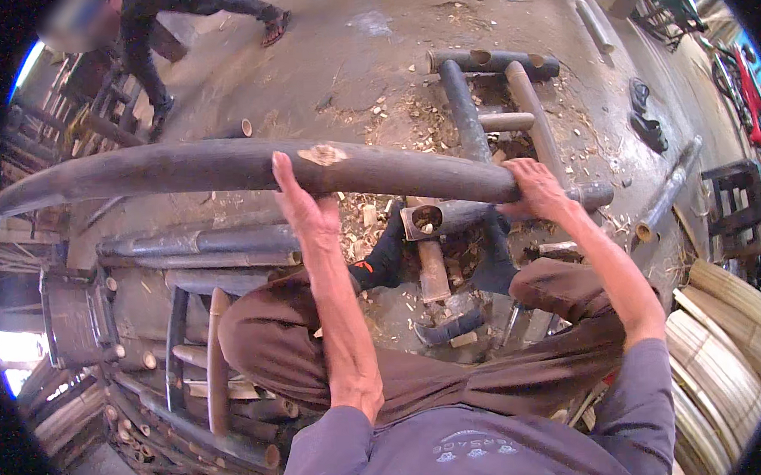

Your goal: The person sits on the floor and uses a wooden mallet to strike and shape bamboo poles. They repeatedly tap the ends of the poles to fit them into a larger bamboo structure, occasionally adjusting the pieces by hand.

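A long, thick dark bamboo pole [205, 167] stretches across the view from the far left to just right of the middle. A pale, roughly chipped patch shows on its upper side. My left hand [309, 214] holds the pole near that patch, thumb up along the near side and fingers hidden beneath. Near the right end, my right hand [535, 190] is wrapped over the pole. Below it, between my feet, lies a shorter bamboo piece [461, 216] with a round hole cut in it. A ladder-like bamboo frame [460, 104] lies on the floor beyond.
Wood chips [378, 117] litter the floor. Several bamboo lengths [200, 241] lie at left, beside a stack of bamboo frames [176, 360]. Split bamboo [713, 349] leans at right, near sandals [645, 116]. A person [143, 61] is at the far left.
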The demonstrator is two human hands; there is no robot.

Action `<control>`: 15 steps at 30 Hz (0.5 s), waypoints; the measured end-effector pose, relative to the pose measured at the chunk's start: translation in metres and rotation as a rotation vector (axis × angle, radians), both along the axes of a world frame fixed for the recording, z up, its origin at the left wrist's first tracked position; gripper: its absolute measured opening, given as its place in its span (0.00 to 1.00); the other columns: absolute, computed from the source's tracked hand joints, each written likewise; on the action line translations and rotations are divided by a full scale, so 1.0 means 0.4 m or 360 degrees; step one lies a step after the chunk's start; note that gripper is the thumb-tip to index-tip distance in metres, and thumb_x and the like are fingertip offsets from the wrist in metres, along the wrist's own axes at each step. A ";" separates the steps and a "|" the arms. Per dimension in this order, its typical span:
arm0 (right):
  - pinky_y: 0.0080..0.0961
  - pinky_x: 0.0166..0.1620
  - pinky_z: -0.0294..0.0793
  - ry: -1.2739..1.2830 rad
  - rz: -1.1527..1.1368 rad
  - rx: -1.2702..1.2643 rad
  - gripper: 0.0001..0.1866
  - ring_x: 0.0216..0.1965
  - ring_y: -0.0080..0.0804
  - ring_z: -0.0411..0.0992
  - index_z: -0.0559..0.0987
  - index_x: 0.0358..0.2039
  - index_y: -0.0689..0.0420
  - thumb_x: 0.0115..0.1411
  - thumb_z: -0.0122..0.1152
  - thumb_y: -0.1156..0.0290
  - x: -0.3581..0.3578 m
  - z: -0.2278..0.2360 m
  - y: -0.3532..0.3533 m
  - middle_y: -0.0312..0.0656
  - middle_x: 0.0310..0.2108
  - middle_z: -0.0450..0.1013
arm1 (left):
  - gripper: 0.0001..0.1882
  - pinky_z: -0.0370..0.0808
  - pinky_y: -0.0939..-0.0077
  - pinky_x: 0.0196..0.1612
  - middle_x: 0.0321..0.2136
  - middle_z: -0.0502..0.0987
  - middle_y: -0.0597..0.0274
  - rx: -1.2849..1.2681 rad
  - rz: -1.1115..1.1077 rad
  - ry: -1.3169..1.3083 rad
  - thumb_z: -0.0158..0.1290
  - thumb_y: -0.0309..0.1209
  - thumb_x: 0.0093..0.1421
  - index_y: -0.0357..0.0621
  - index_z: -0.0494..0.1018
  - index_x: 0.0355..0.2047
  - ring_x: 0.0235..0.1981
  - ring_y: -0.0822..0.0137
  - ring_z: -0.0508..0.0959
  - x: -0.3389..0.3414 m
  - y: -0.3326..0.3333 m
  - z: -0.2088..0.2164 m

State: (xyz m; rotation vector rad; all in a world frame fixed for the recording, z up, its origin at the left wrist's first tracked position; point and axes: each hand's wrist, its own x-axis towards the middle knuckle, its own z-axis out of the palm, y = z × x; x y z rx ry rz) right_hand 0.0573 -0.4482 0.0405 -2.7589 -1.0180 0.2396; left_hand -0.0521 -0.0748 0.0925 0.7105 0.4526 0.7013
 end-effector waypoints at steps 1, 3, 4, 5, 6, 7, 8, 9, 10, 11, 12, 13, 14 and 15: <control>0.42 0.64 0.58 0.0013 -0.0021 -0.0034 0.47 0.61 0.47 0.60 0.64 0.60 0.56 0.45 0.71 0.45 -0.003 -0.034 0.043 0.49 0.57 0.65 | 0.39 0.72 0.55 0.53 0.51 0.69 0.60 0.0095 0.0007 -0.0063 0.64 0.49 0.53 0.46 0.60 0.58 0.47 0.60 0.74 -0.001 0.024 0.029; 0.42 0.63 0.60 0.0157 -0.0018 -0.0039 0.47 0.61 0.48 0.60 0.64 0.60 0.58 0.46 0.69 0.42 -0.017 -0.050 0.142 0.51 0.56 0.65 | 0.36 0.73 0.59 0.52 0.48 0.70 0.60 0.0183 0.0121 -0.0086 0.67 0.39 0.51 0.44 0.62 0.56 0.45 0.62 0.74 -0.011 0.054 0.091; 0.41 0.63 0.60 0.0250 0.0006 0.0087 0.47 0.61 0.48 0.61 0.65 0.59 0.58 0.45 0.69 0.42 -0.031 -0.058 0.180 0.52 0.56 0.66 | 0.36 0.73 0.59 0.52 0.48 0.70 0.60 0.0264 0.0175 -0.0033 0.68 0.38 0.51 0.44 0.62 0.56 0.45 0.63 0.74 -0.015 0.058 0.118; 0.41 0.62 0.61 0.0345 0.0041 0.0217 0.47 0.61 0.48 0.61 0.66 0.58 0.59 0.45 0.70 0.42 -0.039 -0.076 0.215 0.53 0.56 0.66 | 0.36 0.72 0.59 0.52 0.48 0.71 0.60 0.0352 0.0238 0.0019 0.68 0.37 0.51 0.44 0.62 0.57 0.46 0.63 0.74 -0.018 0.055 0.150; 0.40 0.61 0.64 0.0244 0.0024 0.0311 0.47 0.59 0.49 0.64 0.68 0.56 0.60 0.42 0.71 0.43 -0.051 -0.106 0.228 0.54 0.53 0.68 | 0.37 0.72 0.61 0.52 0.47 0.71 0.61 0.0363 0.0214 -0.0031 0.68 0.34 0.51 0.43 0.62 0.57 0.47 0.64 0.73 -0.021 0.029 0.183; 0.39 0.60 0.64 0.0324 0.0021 0.0324 0.47 0.58 0.49 0.65 0.68 0.57 0.60 0.41 0.73 0.44 -0.049 -0.134 0.249 0.53 0.52 0.69 | 0.38 0.71 0.62 0.52 0.47 0.71 0.62 0.0371 0.0241 -0.0012 0.68 0.32 0.50 0.43 0.61 0.58 0.48 0.64 0.72 -0.017 0.015 0.205; 0.39 0.60 0.64 0.0418 0.0003 0.0316 0.48 0.57 0.48 0.65 0.67 0.57 0.60 0.40 0.74 0.45 -0.060 -0.150 0.259 0.52 0.52 0.70 | 0.38 0.71 0.63 0.53 0.47 0.71 0.62 0.0471 0.0246 -0.0029 0.68 0.31 0.49 0.43 0.61 0.58 0.47 0.64 0.72 -0.019 0.006 0.206; 0.39 0.60 0.64 0.0511 -0.0021 0.0310 0.49 0.56 0.48 0.66 0.67 0.57 0.60 0.39 0.75 0.46 -0.067 -0.165 0.269 0.51 0.51 0.70 | 0.38 0.70 0.64 0.53 0.46 0.70 0.62 0.0574 0.0242 -0.0046 0.68 0.31 0.49 0.43 0.61 0.58 0.46 0.65 0.72 -0.021 0.002 0.208; 0.39 0.60 0.65 0.0500 -0.0016 0.0379 0.50 0.56 0.49 0.67 0.68 0.57 0.61 0.37 0.75 0.45 -0.071 -0.184 0.295 0.52 0.51 0.71 | 0.39 0.70 0.61 0.53 0.47 0.70 0.61 0.0669 0.0271 -0.0021 0.69 0.33 0.49 0.43 0.61 0.58 0.47 0.64 0.72 -0.018 0.010 0.214; 0.38 0.60 0.65 0.0577 0.0007 0.0381 0.51 0.56 0.49 0.67 0.68 0.57 0.61 0.36 0.75 0.44 -0.072 -0.200 0.310 0.53 0.52 0.70 | 0.39 0.70 0.59 0.53 0.48 0.70 0.60 0.0729 0.0277 0.0013 0.69 0.36 0.49 0.43 0.61 0.57 0.48 0.63 0.72 -0.013 0.011 0.203; 0.38 0.60 0.65 0.0659 0.0017 0.0371 0.52 0.57 0.49 0.66 0.68 0.57 0.61 0.36 0.75 0.43 -0.069 -0.221 0.323 0.53 0.53 0.70 | 0.40 0.69 0.57 0.53 0.49 0.70 0.59 0.0774 0.0271 0.0050 0.69 0.38 0.49 0.43 0.61 0.57 0.48 0.63 0.72 -0.010 0.005 0.185; 0.38 0.59 0.65 0.0501 0.0003 0.0358 0.51 0.57 0.49 0.66 0.69 0.57 0.62 0.36 0.74 0.42 -0.069 -0.264 0.318 0.55 0.53 0.70 | 0.39 0.69 0.58 0.53 0.48 0.71 0.60 0.0809 0.0246 0.0017 0.69 0.37 0.49 0.43 0.61 0.57 0.48 0.63 0.72 -0.008 -0.012 0.177; 0.40 0.57 0.67 0.0545 0.0024 0.0373 0.50 0.56 0.51 0.68 0.71 0.54 0.63 0.36 0.74 0.43 -0.066 -0.270 0.318 0.55 0.52 0.71 | 0.38 0.69 0.59 0.53 0.48 0.71 0.60 0.0854 0.0223 -0.0008 0.69 0.36 0.49 0.44 0.62 0.57 0.48 0.63 0.72 -0.006 -0.019 0.177; 0.40 0.56 0.68 0.0577 0.0016 0.0369 0.48 0.54 0.51 0.69 0.72 0.53 0.64 0.36 0.75 0.43 -0.072 -0.262 0.337 0.56 0.50 0.72 | 0.38 0.70 0.59 0.53 0.47 0.72 0.61 0.0916 0.0218 -0.0028 0.69 0.35 0.49 0.44 0.62 0.56 0.47 0.63 0.73 -0.011 -0.023 0.188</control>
